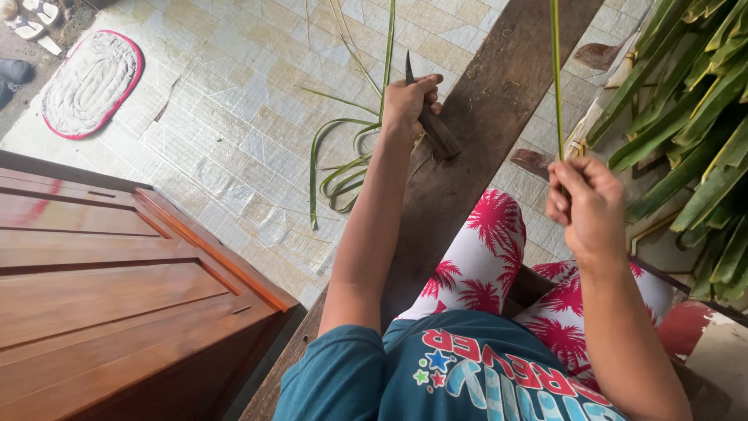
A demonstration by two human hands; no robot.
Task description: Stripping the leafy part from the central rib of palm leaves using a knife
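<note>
My left hand is closed around a knife with a dark wooden handle; the blade points up and away, the handle end juts out toward the right. It is held over a long wooden plank. My right hand pinches a thin green leaf strip that runs straight up out of view. Another thin strip rises just left of the knife hand. Whether the left hand also touches that strip cannot be told.
Curled green strips lie on the tiled floor left of the plank. A heap of green leaves sits at the right. A wooden door panel fills the lower left. An oval mat and sandals are at top left.
</note>
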